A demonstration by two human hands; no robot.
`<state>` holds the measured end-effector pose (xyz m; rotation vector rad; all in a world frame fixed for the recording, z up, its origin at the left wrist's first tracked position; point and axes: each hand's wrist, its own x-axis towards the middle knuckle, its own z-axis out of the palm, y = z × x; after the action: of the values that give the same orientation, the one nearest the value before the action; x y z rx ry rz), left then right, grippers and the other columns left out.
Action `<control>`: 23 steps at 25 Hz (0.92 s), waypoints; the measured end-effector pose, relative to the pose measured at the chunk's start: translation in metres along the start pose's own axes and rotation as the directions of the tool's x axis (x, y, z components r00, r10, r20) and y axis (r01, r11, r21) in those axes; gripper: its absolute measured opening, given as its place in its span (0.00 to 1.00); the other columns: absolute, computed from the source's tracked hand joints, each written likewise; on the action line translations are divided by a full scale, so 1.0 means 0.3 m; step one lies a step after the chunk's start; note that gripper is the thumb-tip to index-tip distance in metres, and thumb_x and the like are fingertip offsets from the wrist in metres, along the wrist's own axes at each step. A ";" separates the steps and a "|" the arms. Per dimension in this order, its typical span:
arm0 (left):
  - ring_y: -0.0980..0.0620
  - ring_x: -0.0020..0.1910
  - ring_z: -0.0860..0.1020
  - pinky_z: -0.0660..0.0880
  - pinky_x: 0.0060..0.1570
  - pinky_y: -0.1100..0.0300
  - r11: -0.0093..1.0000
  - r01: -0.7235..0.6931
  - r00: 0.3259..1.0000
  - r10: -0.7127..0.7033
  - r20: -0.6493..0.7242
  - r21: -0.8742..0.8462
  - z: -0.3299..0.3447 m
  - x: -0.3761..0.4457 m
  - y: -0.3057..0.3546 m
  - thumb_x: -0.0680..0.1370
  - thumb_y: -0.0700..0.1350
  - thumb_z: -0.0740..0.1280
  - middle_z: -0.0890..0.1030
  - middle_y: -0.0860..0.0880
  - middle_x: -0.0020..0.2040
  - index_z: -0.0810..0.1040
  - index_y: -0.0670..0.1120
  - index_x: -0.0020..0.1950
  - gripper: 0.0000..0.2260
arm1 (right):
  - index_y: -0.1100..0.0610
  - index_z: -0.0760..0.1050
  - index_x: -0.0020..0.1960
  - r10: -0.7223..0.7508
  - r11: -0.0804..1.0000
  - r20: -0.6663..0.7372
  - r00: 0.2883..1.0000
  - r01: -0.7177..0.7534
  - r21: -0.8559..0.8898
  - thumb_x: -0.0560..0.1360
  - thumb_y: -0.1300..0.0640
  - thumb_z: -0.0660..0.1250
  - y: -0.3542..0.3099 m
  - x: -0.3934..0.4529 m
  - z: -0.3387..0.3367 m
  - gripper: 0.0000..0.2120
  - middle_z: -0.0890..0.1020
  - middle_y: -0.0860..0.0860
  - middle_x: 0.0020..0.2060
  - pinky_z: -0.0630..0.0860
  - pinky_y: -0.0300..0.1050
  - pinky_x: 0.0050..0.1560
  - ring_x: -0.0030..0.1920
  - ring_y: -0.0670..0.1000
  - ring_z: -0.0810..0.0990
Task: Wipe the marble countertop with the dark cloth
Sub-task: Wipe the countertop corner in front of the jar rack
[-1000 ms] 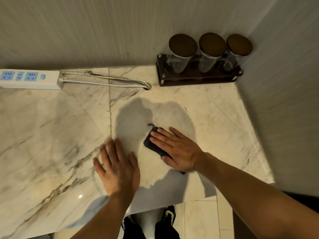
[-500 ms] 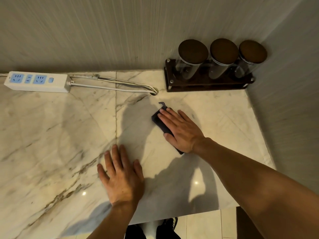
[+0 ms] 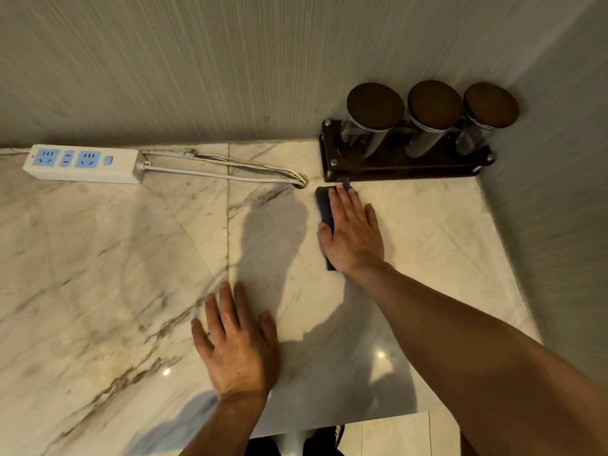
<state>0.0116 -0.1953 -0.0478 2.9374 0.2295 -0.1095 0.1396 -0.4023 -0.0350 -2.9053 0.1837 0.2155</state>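
The white marble countertop (image 3: 115,274) with brown veins fills most of the view. My right hand (image 3: 353,235) lies flat on the dark cloth (image 3: 323,202), pressing it onto the marble just in front of the jar rack. Only the cloth's left edge and far tip show past my fingers. My left hand (image 3: 237,343) rests flat on the marble near the front edge, fingers spread, holding nothing.
A dark wooden rack (image 3: 401,166) with three lidded glass jars stands in the back right corner. A white power strip (image 3: 82,162) lies at the back left, its cables (image 3: 230,169) running to a hole in the counter. Walls close off the back and right.
My right hand has slid the cloth away from me across the marble, from the middle up to the jar rack. My left hand has stayed flat in place.
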 end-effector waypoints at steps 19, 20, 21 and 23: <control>0.38 0.74 0.59 0.53 0.70 0.37 0.999 -0.044 0.999 0.044 -0.006 0.011 -0.011 -0.007 -0.001 0.77 0.53 0.55 0.64 0.40 0.75 0.63 0.41 0.74 0.28 | 0.59 0.41 0.78 0.544 0.831 -0.117 0.831 -0.515 0.213 0.80 0.47 0.47 -0.080 -0.159 0.057 0.31 0.46 0.55 0.78 0.43 0.55 0.75 0.77 0.55 0.42; 0.38 0.73 0.60 0.53 0.70 0.37 0.999 -0.039 0.999 0.039 -0.008 0.007 -0.010 -0.004 -0.001 0.77 0.53 0.55 0.64 0.40 0.75 0.63 0.41 0.74 0.28 | 0.59 0.42 0.78 0.550 0.827 -0.122 0.826 -0.519 0.215 0.80 0.48 0.47 -0.082 -0.174 0.060 0.31 0.46 0.55 0.78 0.43 0.55 0.75 0.77 0.55 0.42; 0.38 0.73 0.60 0.53 0.69 0.37 0.999 -0.035 0.999 0.035 -0.009 0.004 -0.012 -0.004 0.000 0.77 0.52 0.55 0.65 0.40 0.74 0.63 0.41 0.74 0.27 | 0.59 0.42 0.78 0.556 0.824 -0.125 0.822 -0.524 0.215 0.80 0.48 0.47 -0.082 -0.192 0.063 0.31 0.46 0.55 0.78 0.43 0.55 0.75 0.77 0.55 0.43; 0.38 0.73 0.60 0.54 0.69 0.36 0.999 -0.036 0.999 0.036 0.001 0.012 -0.014 -0.007 0.004 0.77 0.52 0.55 0.64 0.40 0.74 0.63 0.41 0.74 0.27 | 0.60 0.41 0.78 0.565 0.818 -0.118 0.816 -0.537 0.204 0.80 0.48 0.47 -0.080 -0.230 0.068 0.31 0.46 0.55 0.78 0.43 0.55 0.75 0.77 0.55 0.42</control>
<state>0.0100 -0.1960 -0.0433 2.9521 0.1761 -0.1075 0.0726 -0.3670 -0.0386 -2.6266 1.0354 0.0310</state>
